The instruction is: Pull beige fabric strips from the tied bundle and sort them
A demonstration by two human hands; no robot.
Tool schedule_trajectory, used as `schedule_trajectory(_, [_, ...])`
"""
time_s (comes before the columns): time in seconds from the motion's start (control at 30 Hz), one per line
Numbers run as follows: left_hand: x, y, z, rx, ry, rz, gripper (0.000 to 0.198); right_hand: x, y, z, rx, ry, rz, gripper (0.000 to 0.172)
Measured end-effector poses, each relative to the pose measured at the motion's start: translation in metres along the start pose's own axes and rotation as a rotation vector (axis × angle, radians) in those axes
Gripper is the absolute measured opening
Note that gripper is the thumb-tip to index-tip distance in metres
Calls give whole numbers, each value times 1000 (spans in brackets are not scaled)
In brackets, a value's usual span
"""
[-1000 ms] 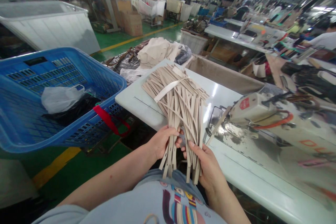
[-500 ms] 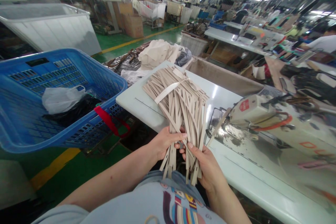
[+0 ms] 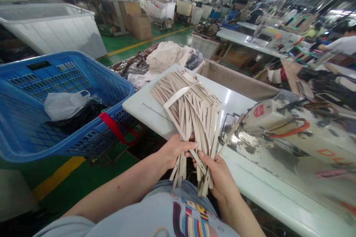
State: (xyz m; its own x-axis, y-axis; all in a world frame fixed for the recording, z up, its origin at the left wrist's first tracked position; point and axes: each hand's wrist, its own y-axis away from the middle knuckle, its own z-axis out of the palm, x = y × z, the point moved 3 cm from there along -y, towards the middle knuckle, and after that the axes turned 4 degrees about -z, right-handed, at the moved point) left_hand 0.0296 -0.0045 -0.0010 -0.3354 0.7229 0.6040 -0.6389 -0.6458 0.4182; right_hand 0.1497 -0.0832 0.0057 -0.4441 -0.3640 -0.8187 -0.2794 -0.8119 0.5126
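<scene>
Left hand [image 3: 175, 152]: thumb and fingers clamped on slotted beige strips [image 3: 191, 118].
Right hand [image 3: 214, 170]: just beside, fingers clamped on more strips.
Strip lengths: running beyond both hands' fingers onto the sewing table [image 3: 144, 105].
Handwork: apparently separating strips.
Crossed strips: freeing them likely calls for a looser left thumb, right fingers holding.
</scene>
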Motion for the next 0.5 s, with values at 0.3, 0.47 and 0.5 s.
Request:
schedule_trajectory(0.3, [-3,0,-5,-19,39,-40,39,-4,5,3,-21,-56,-15,44])
schedule_trajectory(0.47, [-6,-3,-7,-2,111,-64,18,-4,3,1,15,-48,-8,42])
schedule_trajectory(0.5, [-6,-3,-7,32,123,-75,14,-5,3,2,13,-49,-18,41])
